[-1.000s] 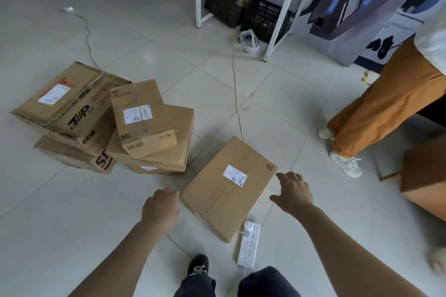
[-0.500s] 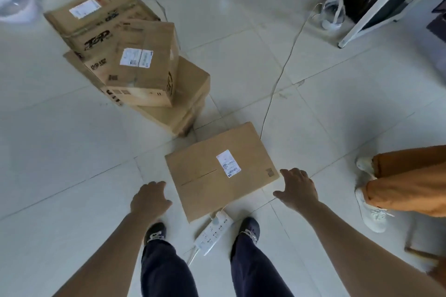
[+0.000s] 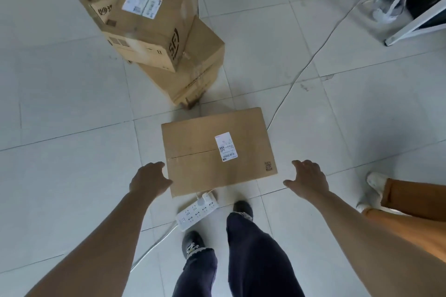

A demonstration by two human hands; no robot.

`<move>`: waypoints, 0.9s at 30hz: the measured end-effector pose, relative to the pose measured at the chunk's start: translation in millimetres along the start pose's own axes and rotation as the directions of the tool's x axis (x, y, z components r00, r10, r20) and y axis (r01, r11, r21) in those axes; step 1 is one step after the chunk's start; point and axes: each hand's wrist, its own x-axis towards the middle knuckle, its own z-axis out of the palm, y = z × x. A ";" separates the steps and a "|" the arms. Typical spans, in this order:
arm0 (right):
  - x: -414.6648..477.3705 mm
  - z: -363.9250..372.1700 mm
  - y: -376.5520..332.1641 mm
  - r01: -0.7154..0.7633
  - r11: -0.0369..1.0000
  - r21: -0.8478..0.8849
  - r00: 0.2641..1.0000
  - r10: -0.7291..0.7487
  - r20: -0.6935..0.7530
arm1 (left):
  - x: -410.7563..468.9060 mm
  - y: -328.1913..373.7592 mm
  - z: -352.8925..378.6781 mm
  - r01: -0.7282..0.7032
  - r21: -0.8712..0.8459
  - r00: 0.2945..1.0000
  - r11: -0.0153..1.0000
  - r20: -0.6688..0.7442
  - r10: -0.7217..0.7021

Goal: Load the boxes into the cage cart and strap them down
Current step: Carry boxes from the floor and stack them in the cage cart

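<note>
A flat cardboard box (image 3: 205,152) with a white label lies on the tiled floor just ahead of my feet. My left hand (image 3: 149,179) reaches down at its near left corner, fingers loosely curled, holding nothing; whether it touches the box I cannot tell. My right hand (image 3: 307,179) hovers to the right of the box with fingers spread, apart from it. Behind, a stack of several cardboard boxes (image 3: 154,29) sits at the upper left. No cage cart or strap is in view.
A white power strip (image 3: 196,212) lies by the box's near edge, with its cable running past my feet. A thin cable (image 3: 311,60) crosses the floor at right. A person in orange trousers (image 3: 415,200) stands at right. A white table leg (image 3: 415,29) is at upper right.
I have stepped closer and the view has tilted down. Both hands have come nearer the flat box, the left one reaching its near left corner.
</note>
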 end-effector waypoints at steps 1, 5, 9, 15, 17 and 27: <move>9.8 1.6 2.2 0.005 1.000 -0.005 1.000 -0.005 0.011 | 6.2 1.0 3.7 0.015 -0.014 1.000 1.000 0.000 -0.015; 56.6 7.2 8.6 0.039 0.999 -0.016 0.997 -0.038 0.070 | 38.3 6.6 23.5 0.113 -0.060 0.993 0.992 0.038 -0.111; 112.0 12.5 8.6 0.086 0.996 0.009 0.993 -0.087 0.084 | 75.7 19.2 50.2 0.212 -0.167 0.977 0.963 0.074 -0.202; 182.9 45.3 0.5 0.078 0.994 0.083 0.990 -0.087 0.108 | 130.0 20.3 101.6 0.298 -0.249 0.954 0.922 0.098 -0.282; 204.8 61.7 -3.1 0.049 0.990 0.133 0.991 -0.065 0.117 | 150.8 13.1 121.5 0.314 -0.249 0.949 0.916 0.097 -0.299; 312.1 160.5 -11.6 -0.055 0.972 0.229 0.995 0.033 0.099 | 266.6 -25.1 220.0 0.382 -0.319 0.913 0.867 -0.016 -0.408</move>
